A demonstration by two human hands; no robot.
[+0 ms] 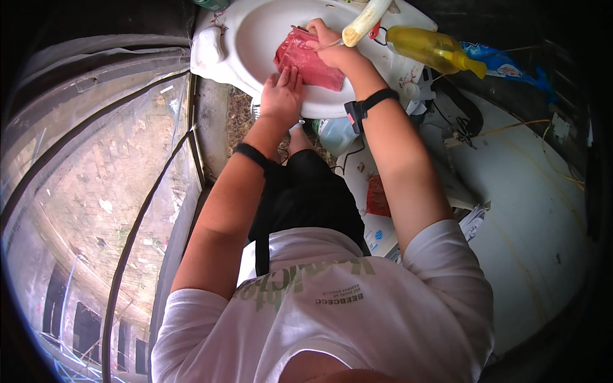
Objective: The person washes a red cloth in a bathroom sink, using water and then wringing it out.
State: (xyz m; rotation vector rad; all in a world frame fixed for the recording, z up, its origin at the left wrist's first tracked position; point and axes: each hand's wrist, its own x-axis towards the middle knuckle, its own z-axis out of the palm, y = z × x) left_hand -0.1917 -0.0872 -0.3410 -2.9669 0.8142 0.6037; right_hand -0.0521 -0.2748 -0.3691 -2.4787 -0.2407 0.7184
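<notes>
A flat, deep-red rectangular cloth [316, 69] with a wet sheen lies in the basin of a white sink [252, 39]. My left hand [283, 96] rests on its near-left edge, fingers stretched flat over the surface. At the far-right edge, my right hand [332, 50] has its fingers bent around the cloth's upper side. Part of that grip is hidden behind the hand itself. Black bands circle both wrists, the right one carrying a small dark device.
A white bar of soap [209, 46] sits on the sink's left ledge. Over the right rim extend a pale cylindrical handle [365, 24] and a yellow bottle [428, 50], beside a blue packet [501, 64]. Below are a clear plastic jug [336, 134] and another red piece [378, 196].
</notes>
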